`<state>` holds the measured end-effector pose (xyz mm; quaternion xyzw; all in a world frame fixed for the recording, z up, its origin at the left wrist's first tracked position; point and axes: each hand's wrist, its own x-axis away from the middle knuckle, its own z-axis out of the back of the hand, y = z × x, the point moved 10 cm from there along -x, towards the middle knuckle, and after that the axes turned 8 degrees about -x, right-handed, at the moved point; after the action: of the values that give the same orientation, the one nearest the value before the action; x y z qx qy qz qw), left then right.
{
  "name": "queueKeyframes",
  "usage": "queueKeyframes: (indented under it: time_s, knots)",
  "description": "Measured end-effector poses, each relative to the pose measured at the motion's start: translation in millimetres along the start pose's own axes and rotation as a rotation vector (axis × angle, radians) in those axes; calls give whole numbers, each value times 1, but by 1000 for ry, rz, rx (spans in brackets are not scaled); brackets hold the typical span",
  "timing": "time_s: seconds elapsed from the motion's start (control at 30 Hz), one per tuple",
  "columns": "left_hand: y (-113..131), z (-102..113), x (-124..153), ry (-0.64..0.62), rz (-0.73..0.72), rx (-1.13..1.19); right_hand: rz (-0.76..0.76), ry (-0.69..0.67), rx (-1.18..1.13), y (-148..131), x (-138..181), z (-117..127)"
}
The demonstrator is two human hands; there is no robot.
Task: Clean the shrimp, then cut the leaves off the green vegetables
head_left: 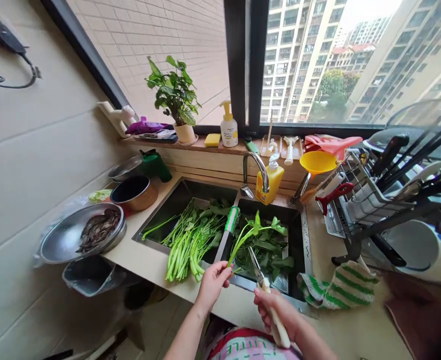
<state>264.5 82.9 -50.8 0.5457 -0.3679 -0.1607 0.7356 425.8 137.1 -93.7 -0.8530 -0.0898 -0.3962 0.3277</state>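
Note:
My left hand (212,282) pinches the lower end of a green leafy stalk (240,242), which leans up and right over the right sink basin. My right hand (276,306) is wrapped round the cream handles of a pair of kitchen scissors (256,264). The metal blades point up beside the stalk, seemingly apart from it. A thick bunch of leafy green stalks (184,245) lies across the left basin, stems hanging over the front rim. Loose dark green leaves (265,254) lie in the right basin below the scissors. Some fingers of both hands are hidden.
A chrome faucet (256,157) arches over the sink divider, where a green-and-white cloth (233,220) hangs. At left stand a metal bowl of shrimp (99,229) and a copper-coloured pot (141,197). A striped cloth (342,287) and a loaded dish rack (355,200) are at right.

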Motion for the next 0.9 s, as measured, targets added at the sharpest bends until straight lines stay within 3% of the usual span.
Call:
queueKeyframes:
  time_s: [0.17, 0.37, 0.57, 0.7, 0.9]
  knots:
    - [6, -2, 2, -105, 160, 62, 82, -79, -55, -16, 1, -10]
    - [8, -15, 0, -180, 219, 78, 41, -106, -40, -23, -12, -12]
    - [1, -16, -2, -170, 243, 98, 20, -15, 50, -17, -20, -3]
    - [8, -6, -5, -81, 176, 28, 22, 31, 49, -9, -17, 4]
    - [24, -1, -2, 71, -92, -254, 154, -36, 104, -18, -6, -4]
